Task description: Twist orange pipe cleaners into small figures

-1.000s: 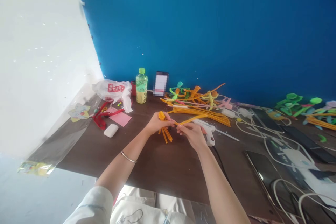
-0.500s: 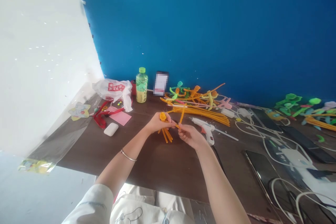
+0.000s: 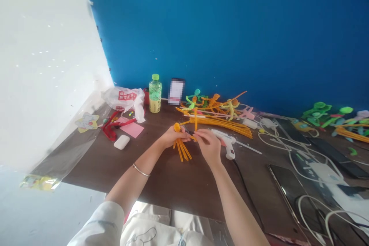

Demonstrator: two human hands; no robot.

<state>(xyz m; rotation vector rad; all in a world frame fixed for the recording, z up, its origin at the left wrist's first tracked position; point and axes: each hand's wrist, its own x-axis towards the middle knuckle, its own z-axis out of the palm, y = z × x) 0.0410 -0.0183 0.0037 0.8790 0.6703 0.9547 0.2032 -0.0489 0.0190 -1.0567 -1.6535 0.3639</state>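
Observation:
My left hand (image 3: 172, 137) is closed round an orange pipe-cleaner figure (image 3: 182, 151); its coiled head pokes out above the thumb and several loose stems fan out below. With pinched fingers, my right hand (image 3: 208, 144) holds an orange pipe cleaner (image 3: 196, 120) that stands upright beside the figure. The two hands almost meet over the table, and the join between the pieces is partly hidden by fingers. Something dark and small shows between the hands, too unclear to name. Just right of my right hand lies a white glue gun (image 3: 226, 141) with a glue stick in its back.
Behind my hands lie a bundle of orange pipe cleaners (image 3: 227, 127) and several small coloured figures (image 3: 215, 102). A drink bottle (image 3: 155, 94), a plastic bag (image 3: 123, 98) and a white case (image 3: 122, 142) stand left. Phones (image 3: 288, 190) and cables crowd the right.
My right hand has turned and shifted slightly left, and the upright pipe cleaner has moved left with it. The figure's loose stems now hang a little lower.

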